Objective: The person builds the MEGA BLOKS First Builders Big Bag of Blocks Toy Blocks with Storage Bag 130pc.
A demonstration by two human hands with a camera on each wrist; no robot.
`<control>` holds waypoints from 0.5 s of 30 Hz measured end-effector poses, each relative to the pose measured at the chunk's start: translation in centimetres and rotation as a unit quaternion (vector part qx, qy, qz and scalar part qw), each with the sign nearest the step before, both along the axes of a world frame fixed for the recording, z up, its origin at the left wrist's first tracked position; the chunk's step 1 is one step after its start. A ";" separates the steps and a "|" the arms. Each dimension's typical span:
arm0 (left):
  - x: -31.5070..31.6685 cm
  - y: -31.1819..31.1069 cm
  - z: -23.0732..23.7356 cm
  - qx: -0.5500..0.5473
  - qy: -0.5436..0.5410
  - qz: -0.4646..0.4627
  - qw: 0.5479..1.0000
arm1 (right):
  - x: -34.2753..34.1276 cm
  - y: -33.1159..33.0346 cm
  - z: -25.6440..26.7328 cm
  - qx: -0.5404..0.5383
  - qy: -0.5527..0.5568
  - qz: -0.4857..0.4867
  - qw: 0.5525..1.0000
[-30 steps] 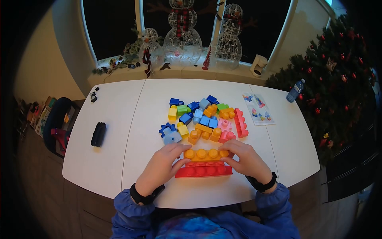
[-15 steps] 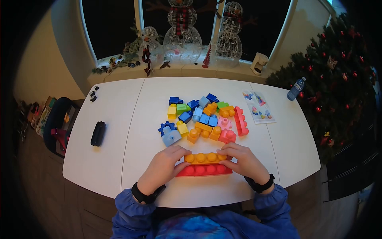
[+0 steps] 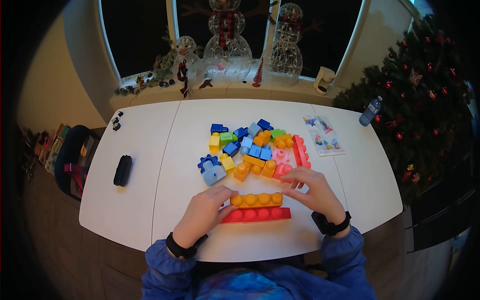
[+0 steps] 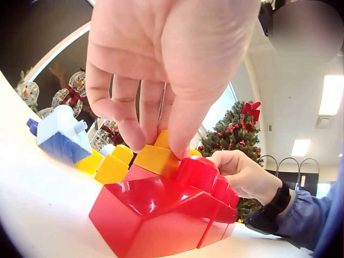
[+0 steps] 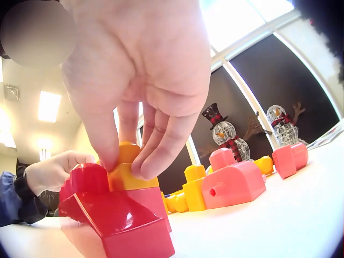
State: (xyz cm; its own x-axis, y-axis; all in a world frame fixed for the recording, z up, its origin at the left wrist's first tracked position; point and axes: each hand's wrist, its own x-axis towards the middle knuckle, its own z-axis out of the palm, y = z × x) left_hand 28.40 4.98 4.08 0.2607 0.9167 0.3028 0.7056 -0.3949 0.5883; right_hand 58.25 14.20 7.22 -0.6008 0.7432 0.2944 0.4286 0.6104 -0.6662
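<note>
My left hand (image 3: 207, 206) pinches the left end of a long orange toy building brick (image 3: 256, 200), thumb on the near side and fingers on the far side. The orange brick sits on top of a pinkish-red brick (image 5: 153, 200), which is mostly hidden from above. Right in front lies a long red brick (image 3: 256, 215) with sloped ends and a row of studs. My right hand (image 3: 314, 190) is spread beside the orange brick's right end, thumb close to the corner, fingers raised toward the pink brick (image 3: 281, 172) behind it.
Behind my hands lie loose blue, yellow, green, orange and pink bricks, with a long red one (image 3: 301, 151) at their right. A picture sheet (image 3: 324, 135) and a water bottle (image 3: 370, 111) are at the back right. A black case (image 3: 122, 170) lies at the left.
My right hand has let go of the orange brick's right end and moved slightly right and away. The orange brick came down closer to the long red brick; my left hand stays on it.
</note>
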 end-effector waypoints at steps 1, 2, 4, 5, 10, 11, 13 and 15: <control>0.0 0.0 0.0 0.005 0.001 -0.001 1.000 | 0.3 0.9 0.4 0.006 -0.002 -0.066 0.998; 0.0 0.0 -0.1 0.009 0.002 -0.002 1.000 | 0.6 1.9 0.6 0.012 -0.005 -0.131 0.991; 0.0 -0.1 -0.2 0.012 0.006 -0.001 1.000 | 1.9 4.2 -0.2 0.021 -0.048 -0.221 0.974; 0.0 0.0 -0.1 0.012 0.007 0.001 1.000 | 2.9 5.9 -1.5 0.025 -0.090 -0.246 0.965; 0.0 0.0 -0.1 0.004 0.011 0.001 1.000 | 3.6 9.7 -5.7 -0.089 -0.203 -0.308 0.925; 0.0 -0.1 -0.1 0.006 0.010 0.001 1.000 | 3.9 10.2 -6.4 -0.099 -0.201 -0.307 0.925; -0.1 -0.1 -0.1 0.008 0.010 0.000 1.000 | 3.9 10.5 -6.5 -0.146 -0.186 -0.309 0.921; 0.0 -0.1 -0.1 0.010 0.009 -0.002 1.000 | 3.4 10.1 -5.0 -0.219 -0.160 -0.314 0.910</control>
